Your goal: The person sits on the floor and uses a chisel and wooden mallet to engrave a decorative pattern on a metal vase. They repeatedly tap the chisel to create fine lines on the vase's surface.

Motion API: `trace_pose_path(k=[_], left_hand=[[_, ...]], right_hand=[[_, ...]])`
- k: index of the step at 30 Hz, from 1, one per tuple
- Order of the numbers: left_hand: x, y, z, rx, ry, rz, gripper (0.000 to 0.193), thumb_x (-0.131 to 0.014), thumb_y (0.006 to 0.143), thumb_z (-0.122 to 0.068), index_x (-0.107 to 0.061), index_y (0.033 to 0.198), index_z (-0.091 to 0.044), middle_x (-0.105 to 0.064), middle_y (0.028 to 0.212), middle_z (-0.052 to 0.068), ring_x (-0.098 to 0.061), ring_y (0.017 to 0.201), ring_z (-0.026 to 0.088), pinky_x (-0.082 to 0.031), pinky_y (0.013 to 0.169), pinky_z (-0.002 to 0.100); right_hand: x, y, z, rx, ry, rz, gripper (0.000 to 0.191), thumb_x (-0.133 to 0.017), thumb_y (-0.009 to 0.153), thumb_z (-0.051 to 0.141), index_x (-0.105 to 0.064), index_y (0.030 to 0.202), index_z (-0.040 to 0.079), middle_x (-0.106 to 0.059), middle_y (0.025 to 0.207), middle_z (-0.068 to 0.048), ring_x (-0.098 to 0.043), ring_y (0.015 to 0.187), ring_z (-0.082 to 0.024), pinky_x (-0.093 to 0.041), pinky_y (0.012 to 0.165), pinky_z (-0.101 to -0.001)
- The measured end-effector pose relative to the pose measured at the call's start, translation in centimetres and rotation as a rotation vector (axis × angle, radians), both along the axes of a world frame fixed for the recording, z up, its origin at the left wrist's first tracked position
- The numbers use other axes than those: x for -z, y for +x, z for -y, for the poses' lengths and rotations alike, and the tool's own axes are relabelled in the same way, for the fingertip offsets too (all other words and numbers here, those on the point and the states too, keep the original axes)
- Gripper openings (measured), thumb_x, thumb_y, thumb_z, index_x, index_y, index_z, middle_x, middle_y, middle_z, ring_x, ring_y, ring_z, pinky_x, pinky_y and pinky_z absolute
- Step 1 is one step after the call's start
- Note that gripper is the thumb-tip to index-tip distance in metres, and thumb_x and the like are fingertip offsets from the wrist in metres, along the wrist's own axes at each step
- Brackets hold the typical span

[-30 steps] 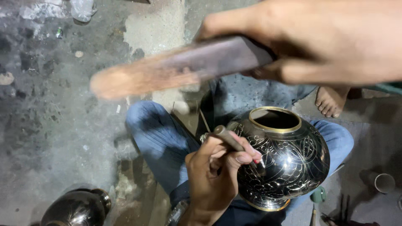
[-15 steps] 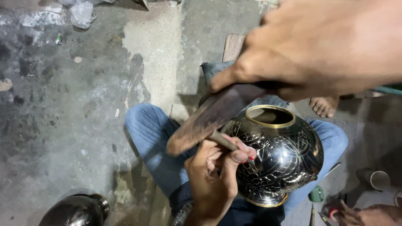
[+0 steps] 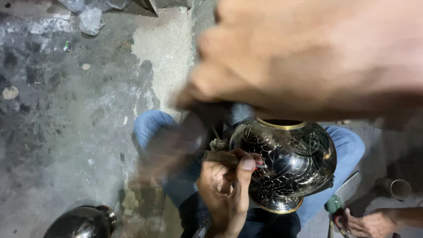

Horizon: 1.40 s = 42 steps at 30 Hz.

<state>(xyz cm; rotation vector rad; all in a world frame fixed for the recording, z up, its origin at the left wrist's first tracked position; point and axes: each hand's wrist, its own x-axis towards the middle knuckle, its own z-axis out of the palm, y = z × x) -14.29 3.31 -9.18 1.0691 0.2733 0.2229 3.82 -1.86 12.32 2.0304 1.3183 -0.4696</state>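
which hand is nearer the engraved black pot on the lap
Left. The left hand rests against the side of the engraved black pot, holding a chisel to it. The right hand is raised above it, blurred, gripping a dark mallet.

Our right hand (image 3: 317, 57) looms blurred, close to the camera, fingers curled shut. Our left hand (image 3: 227, 185) sits lower, thumb and fingers pinched closed, wrist bent upward.

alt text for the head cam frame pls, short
A left hand presses a thin chisel against a shiny dark engraved metal pot resting on the person's lap, while the blurred right hand swings a wooden mallet towards it. A second dark pot sits on the stained concrete floor; another person's hand shows lower right.
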Motion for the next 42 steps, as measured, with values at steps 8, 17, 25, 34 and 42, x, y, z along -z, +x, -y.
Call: trace_pose_path(k=[8,17,25,34,42], left_hand=[[0.1,2.3,-2.1,0.158,0.008,0.228,0.016,-0.069,0.101,-0.001,-0.055,0.108,0.004,-0.072,0.1,0.018,-0.074,0.093,0.024,-0.066,0.086,0.037],[-1.5,9.3,-4.3,0.829,0.271,0.382,0.016,-0.065,0.103,-0.002,-0.063,0.119,0.002,-0.076,0.104,0.014,-0.079,0.096,0.02,-0.07,0.092,0.034],[-3.5,11.4,-4.3,0.97,0.527,0.449,0.019,-0.056,0.101,0.005,-0.065,0.115,-0.003,-0.079,0.095,0.006,-0.08,0.09,0.014,-0.069,0.089,0.029],[-3.1,11.1,-4.3,0.925,0.601,0.51,0.008,-0.061,0.105,-0.002,-0.067,0.11,-0.004,-0.079,0.093,0.007,-0.08,0.082,0.012,-0.067,0.084,0.025],[-2.5,10.0,-4.5,0.846,0.721,0.568,0.009,-0.067,0.1,-0.01,-0.069,0.108,-0.005,-0.078,0.095,0.006,-0.079,0.083,0.013,-0.067,0.073,0.026]], right_hand=[[3.1,0.0,3.9,0.226,-0.033,0.068,0.058,-0.055,0.101,0.03,-0.033,0.153,0.043,-0.069,0.106,0.003,-0.071,0.069,-0.012,-0.06,0.063,-0.0316],[11.7,-3.2,17.8,0.569,1.336,-0.249,0.075,-0.068,0.079,0.015,-0.048,0.151,0.01,-0.068,0.129,-0.015,-0.069,0.113,-0.025,-0.053,0.099,-0.0395],[22.8,-1.9,26.9,1.085,1.303,-0.151,0.065,-0.067,0.082,0.014,-0.052,0.145,0.008,-0.069,0.128,-0.015,-0.07,0.112,-0.024,-0.054,0.097,-0.0386],[24.0,-1.3,28.8,1.064,1.198,-0.268,0.053,-0.066,0.087,0.012,-0.057,0.138,0.005,-0.071,0.126,-0.015,-0.071,0.111,-0.022,-0.056,0.096,-0.0376],[24.6,-1.5,29.6,1.011,1.185,-0.306,0.043,-0.065,0.09,0.01,-0.062,0.132,0.003,-0.072,0.125,-0.016,-0.071,0.11,-0.021,-0.057,0.094,-0.0366]])
